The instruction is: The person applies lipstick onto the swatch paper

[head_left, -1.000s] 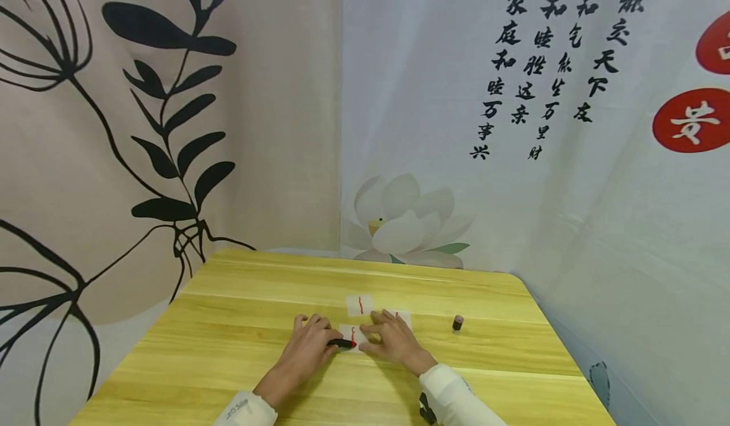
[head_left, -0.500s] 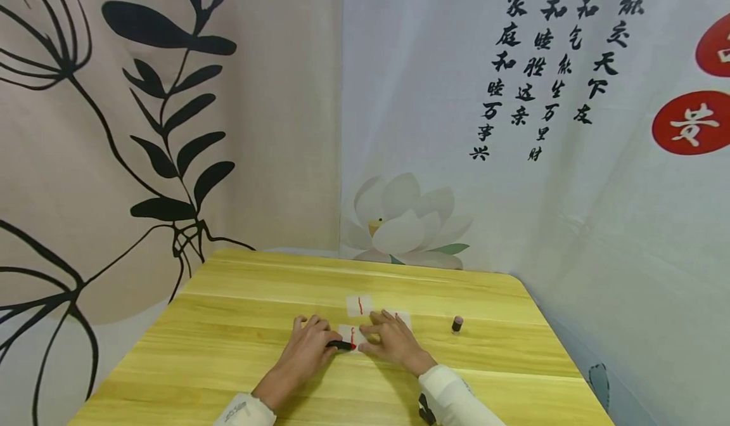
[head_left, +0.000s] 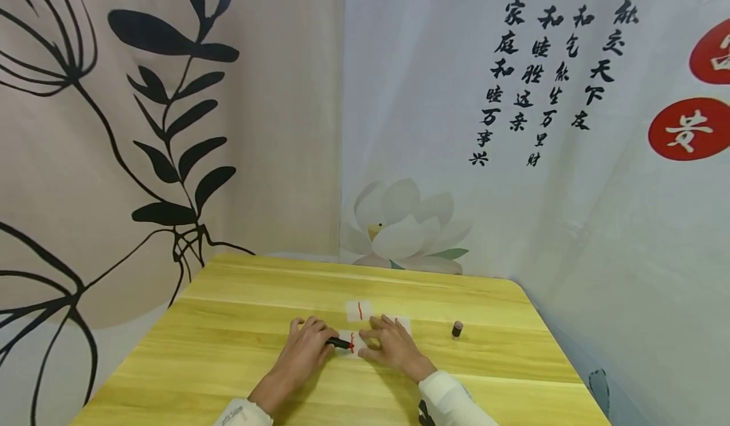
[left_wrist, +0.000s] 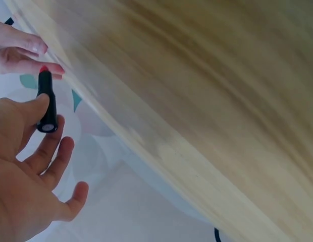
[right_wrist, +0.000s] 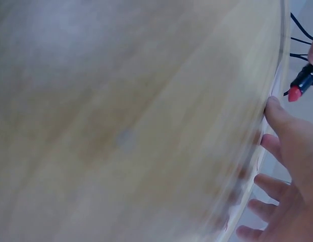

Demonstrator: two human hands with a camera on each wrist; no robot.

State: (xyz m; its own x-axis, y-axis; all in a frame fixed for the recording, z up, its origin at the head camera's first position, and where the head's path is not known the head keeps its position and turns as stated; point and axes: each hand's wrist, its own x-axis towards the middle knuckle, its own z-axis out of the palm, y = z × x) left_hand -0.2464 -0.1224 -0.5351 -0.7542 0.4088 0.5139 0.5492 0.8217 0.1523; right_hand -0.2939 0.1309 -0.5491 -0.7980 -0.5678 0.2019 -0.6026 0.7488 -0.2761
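My left hand [head_left: 305, 350] pinches a black lipstick [head_left: 340, 343] between thumb and fingers. Its red tip meets a small white paper [head_left: 345, 335] that bears a wavy red line. The left wrist view shows the same lipstick [left_wrist: 47, 103] with its base toward the camera and the other fingers loosely spread. Just right of the tip, my right hand [head_left: 396, 345] rests on the table, its spread fingertips at the paper's right side. That hand partly covers another white paper [head_left: 405, 324]. In the right wrist view its fingers [right_wrist: 271, 187] lie along the surface.
Farther back lies a third white paper [head_left: 352, 312] with a red line. A small dark cylinder [head_left: 457, 329], like a lipstick cap, stands upright to the right. The wooden table [head_left: 228, 324] ends before a printed cloth backdrop [head_left: 285, 128].
The lipstick tip first moves toward the person, then slightly back, and more of the red line shows below it. The head view tilts slightly upward. The right hand stays in place.
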